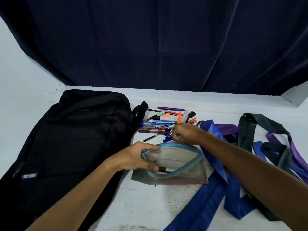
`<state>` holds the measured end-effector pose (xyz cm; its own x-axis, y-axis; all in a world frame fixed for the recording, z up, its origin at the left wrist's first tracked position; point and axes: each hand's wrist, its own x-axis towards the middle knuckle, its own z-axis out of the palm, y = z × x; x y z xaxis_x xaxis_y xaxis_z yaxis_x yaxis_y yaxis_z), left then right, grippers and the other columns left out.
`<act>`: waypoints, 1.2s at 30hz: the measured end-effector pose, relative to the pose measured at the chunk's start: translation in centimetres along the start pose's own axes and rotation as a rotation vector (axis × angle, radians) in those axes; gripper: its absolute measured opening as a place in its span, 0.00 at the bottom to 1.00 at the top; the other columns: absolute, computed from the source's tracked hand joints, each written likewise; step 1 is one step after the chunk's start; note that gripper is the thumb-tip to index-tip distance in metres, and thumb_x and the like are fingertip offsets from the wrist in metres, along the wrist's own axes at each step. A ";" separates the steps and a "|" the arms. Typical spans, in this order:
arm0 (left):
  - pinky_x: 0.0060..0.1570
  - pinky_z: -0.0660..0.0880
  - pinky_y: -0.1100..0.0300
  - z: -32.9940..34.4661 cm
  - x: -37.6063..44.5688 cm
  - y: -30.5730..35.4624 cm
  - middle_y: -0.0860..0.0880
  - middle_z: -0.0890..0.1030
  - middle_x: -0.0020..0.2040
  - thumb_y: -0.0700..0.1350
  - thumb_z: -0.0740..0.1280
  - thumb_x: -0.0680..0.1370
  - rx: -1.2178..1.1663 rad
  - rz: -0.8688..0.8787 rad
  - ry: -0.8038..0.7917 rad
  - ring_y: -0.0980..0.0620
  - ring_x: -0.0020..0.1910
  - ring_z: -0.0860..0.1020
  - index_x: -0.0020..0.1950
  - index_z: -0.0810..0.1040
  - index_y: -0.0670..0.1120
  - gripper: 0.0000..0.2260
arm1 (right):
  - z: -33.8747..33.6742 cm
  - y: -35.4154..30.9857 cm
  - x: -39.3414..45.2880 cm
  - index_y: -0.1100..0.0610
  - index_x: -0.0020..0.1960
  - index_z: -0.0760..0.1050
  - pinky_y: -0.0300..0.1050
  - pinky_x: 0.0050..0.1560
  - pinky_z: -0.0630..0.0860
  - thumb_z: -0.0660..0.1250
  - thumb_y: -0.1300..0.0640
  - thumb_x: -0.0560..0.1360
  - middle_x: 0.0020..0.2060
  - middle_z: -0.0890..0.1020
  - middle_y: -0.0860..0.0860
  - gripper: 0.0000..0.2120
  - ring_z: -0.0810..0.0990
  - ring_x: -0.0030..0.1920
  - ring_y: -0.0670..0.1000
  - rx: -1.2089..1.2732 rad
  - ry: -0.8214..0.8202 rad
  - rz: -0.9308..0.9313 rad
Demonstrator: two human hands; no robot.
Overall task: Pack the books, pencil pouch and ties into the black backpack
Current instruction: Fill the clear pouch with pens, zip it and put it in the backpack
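Observation:
A see-through mesh pencil pouch [181, 176] with a light blue zip rim lies open on the white surface in front of me. My left hand [136, 156] grips the pouch's left rim, with fingers over the edge and thumb inside. My right hand [185, 133] pinches something small at the pouch's far rim, beside the pile of pens [163, 124]. A dark pen lies inside the pouch. The black backpack [70, 140] lies flat on the left, zipped as far as I can see. Blue, purple and dark green ties [250, 147] sprawl on the right. No books are visible.
A dark navy curtain [158, 44] hangs behind the white surface. A raised white ledge [216, 97] runs along the back edge. The backpack's strap [140, 110] reaches toward the pens.

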<state>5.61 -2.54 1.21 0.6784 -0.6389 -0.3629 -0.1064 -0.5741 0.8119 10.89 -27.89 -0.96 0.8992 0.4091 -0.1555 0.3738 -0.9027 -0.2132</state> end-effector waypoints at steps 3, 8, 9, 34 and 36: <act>0.61 0.67 0.75 -0.1 0.1 0.0 0.66 0.73 0.62 0.61 0.77 0.55 0.012 0.013 0.000 0.71 0.61 0.72 0.72 0.71 0.48 0.47 | -0.4 0.6 -0.4 0.54 0.45 0.78 0.44 0.43 0.69 0.65 0.60 0.77 0.41 0.76 0.48 0.05 0.75 0.44 0.51 0.113 0.060 0.037; 0.67 0.67 0.68 0.1 0.2 -0.6 0.60 0.76 0.65 0.70 0.78 0.50 -0.048 0.049 0.028 0.69 0.64 0.72 0.72 0.71 0.48 0.55 | -4.1 -1.3 -2.6 0.57 0.47 0.78 0.37 0.33 0.72 0.66 0.63 0.78 0.34 0.79 0.48 0.04 0.76 0.33 0.46 0.700 0.445 0.169; 0.67 0.67 0.67 0.2 0.1 -0.7 0.58 0.76 0.66 0.70 0.78 0.50 -0.061 0.061 0.031 0.68 0.64 0.72 0.72 0.71 0.47 0.55 | -4.9 -2.1 -3.2 0.58 0.46 0.78 0.36 0.32 0.73 0.65 0.64 0.79 0.34 0.80 0.51 0.05 0.77 0.31 0.45 0.876 0.495 0.153; 0.66 0.73 0.53 0.6 -0.1 -0.8 0.55 0.76 0.67 0.67 0.80 0.49 -0.135 0.067 0.037 0.58 0.65 0.75 0.72 0.71 0.46 0.56 | -2.7 -1.8 2.1 0.58 0.54 0.84 0.39 0.36 0.68 0.73 0.66 0.72 0.36 0.79 0.44 0.12 0.75 0.37 0.44 0.219 -0.143 -0.006; 0.66 0.73 0.54 0.6 0.0 -0.8 0.55 0.76 0.66 0.66 0.81 0.48 -0.169 0.057 0.027 0.58 0.64 0.76 0.72 0.71 0.46 0.56 | -2.4 -2.1 2.8 0.56 0.55 0.83 0.37 0.35 0.65 0.74 0.63 0.72 0.36 0.74 0.39 0.12 0.72 0.38 0.42 0.132 -0.186 -0.040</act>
<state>5.25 -2.37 0.25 0.6945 -0.6523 -0.3036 -0.0232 -0.4420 0.8967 13.14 -25.19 1.38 0.8220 0.4730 -0.3171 0.3645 -0.8649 -0.3451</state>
